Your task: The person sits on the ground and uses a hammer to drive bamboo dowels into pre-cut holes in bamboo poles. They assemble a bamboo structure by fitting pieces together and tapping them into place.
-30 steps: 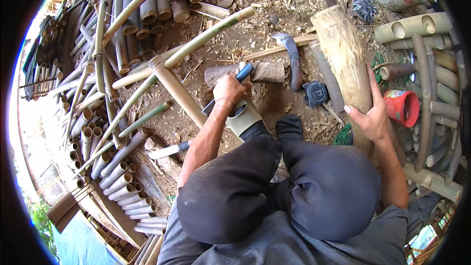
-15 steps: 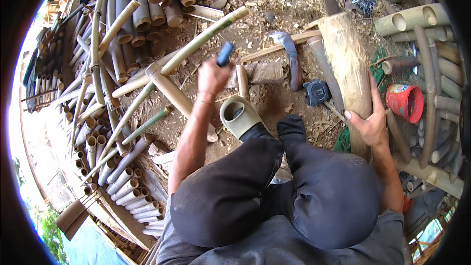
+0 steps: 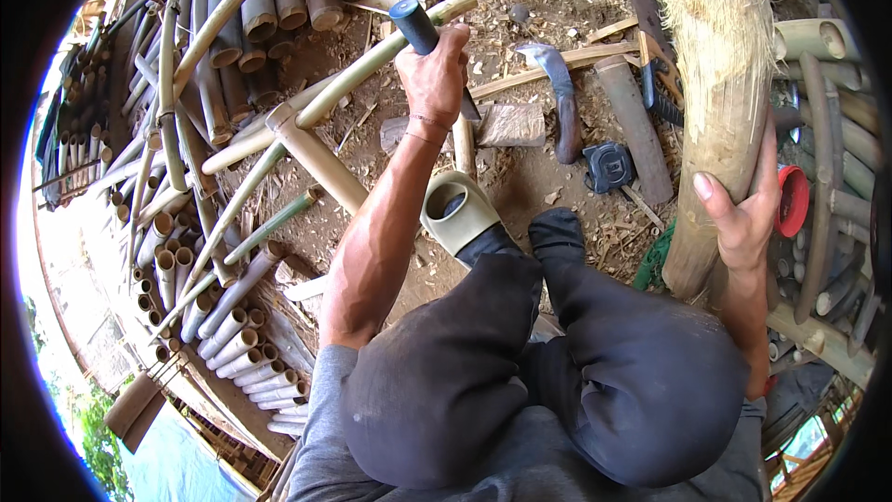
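In my left hand [image 3: 435, 84], closed around its handle, is a blue-handled chisel [image 3: 414, 26]; a bit of its dark blade shows below the fist. Under that fist, a short bamboo piece [image 3: 464, 147] sits against a wooden block [image 3: 511, 125]. My right hand [image 3: 743, 218] grips the lower part of a thick wooden club [image 3: 720, 102], thumb in front and fingers partly hidden behind. The club's upper end is frayed and pale. Between the hands lie a curved-blade knife [image 3: 561, 102] with a dark handle and a black tape measure [image 3: 609, 167].
A handsaw [image 3: 662, 84] with an orange and black handle lies beside a bamboo length [image 3: 636, 125]. A jointed bamboo frame [image 3: 316, 158] stands at left, near stacked bamboo tubes [image 3: 251, 353]. A red container [image 3: 790, 202] is at right. Wood shavings cover the ground [image 3: 502, 28].
My right hand has lifted the club up and to the right, uncovering the saw's handle. My left hand has moved right with the chisel, over the bamboo piece and block.
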`<act>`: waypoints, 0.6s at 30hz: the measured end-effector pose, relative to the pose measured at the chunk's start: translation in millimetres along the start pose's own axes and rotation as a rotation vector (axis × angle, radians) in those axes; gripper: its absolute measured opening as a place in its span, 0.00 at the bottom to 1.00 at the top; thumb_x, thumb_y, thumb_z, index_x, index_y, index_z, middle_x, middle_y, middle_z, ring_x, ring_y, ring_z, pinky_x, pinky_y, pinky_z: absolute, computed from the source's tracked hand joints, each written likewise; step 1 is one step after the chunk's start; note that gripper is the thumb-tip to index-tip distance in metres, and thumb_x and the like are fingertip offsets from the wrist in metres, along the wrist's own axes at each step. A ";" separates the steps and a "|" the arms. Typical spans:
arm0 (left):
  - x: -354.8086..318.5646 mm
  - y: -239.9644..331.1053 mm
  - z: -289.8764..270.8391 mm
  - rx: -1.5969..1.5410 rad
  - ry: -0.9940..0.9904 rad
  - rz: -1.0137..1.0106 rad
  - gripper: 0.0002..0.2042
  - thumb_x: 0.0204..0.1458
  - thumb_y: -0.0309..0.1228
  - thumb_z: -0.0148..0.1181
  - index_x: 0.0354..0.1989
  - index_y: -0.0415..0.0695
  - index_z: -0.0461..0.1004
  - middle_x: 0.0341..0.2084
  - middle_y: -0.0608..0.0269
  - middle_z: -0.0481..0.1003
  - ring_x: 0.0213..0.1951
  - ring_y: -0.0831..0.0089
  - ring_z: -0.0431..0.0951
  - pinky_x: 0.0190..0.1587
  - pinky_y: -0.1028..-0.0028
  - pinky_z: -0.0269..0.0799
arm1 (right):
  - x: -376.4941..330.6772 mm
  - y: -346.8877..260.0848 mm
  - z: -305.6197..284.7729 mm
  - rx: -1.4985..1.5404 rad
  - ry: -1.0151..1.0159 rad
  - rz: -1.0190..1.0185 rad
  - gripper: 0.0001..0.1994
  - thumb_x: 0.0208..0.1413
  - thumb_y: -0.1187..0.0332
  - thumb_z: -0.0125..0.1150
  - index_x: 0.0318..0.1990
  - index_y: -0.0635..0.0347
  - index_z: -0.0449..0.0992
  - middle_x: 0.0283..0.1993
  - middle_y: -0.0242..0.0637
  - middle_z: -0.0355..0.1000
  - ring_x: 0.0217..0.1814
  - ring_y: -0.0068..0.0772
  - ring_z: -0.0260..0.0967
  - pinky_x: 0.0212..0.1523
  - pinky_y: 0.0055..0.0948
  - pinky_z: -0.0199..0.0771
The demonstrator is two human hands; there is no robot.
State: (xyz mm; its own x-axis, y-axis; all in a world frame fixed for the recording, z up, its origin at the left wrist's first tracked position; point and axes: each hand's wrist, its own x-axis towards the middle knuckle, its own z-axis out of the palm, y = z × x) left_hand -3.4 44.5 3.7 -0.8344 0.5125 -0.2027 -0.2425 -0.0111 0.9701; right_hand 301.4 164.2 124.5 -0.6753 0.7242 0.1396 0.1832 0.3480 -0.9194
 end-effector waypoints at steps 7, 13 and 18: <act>0.4 -7.6 -8.8 -0.008 -0.002 -0.017 0.12 0.51 0.31 0.65 0.19 0.40 0.74 0.15 0.70 0.72 0.17 0.83 0.68 0.21 0.79 0.63 | 15.0 -7.9 7.7 -0.037 -0.018 -0.040 0.47 0.46 0.68 0.67 0.72 0.75 0.47 0.67 0.53 0.60 0.67 0.41 0.62 0.68 0.36 0.60; -1.3 -7.4 -2.9 0.009 0.013 0.038 0.11 0.54 0.29 0.63 0.21 0.42 0.71 0.12 0.71 0.64 0.12 0.82 0.61 0.14 0.79 0.54 | 23.9 -16.3 13.8 -0.012 -0.053 -0.064 0.46 0.47 0.69 0.67 0.72 0.74 0.47 0.66 0.52 0.62 0.67 0.40 0.63 0.68 0.36 0.60; -6.1 -13.1 -3.1 0.043 -0.006 0.112 0.12 0.54 0.29 0.63 0.20 0.43 0.70 0.13 0.71 0.65 0.13 0.83 0.62 0.15 0.80 0.56 | 33.4 -25.9 24.0 -0.063 -0.075 -0.151 0.46 0.47 0.68 0.67 0.72 0.74 0.48 0.67 0.53 0.61 0.68 0.40 0.62 0.68 0.36 0.60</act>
State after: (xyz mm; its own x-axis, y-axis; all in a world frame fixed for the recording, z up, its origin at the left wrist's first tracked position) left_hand 3.3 38.9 -8.1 -0.8523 0.5148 -0.0925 -0.1266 -0.0314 0.9915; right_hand 257.0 165.2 144.1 -0.7496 0.6151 0.2445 0.1182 0.4878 -0.8649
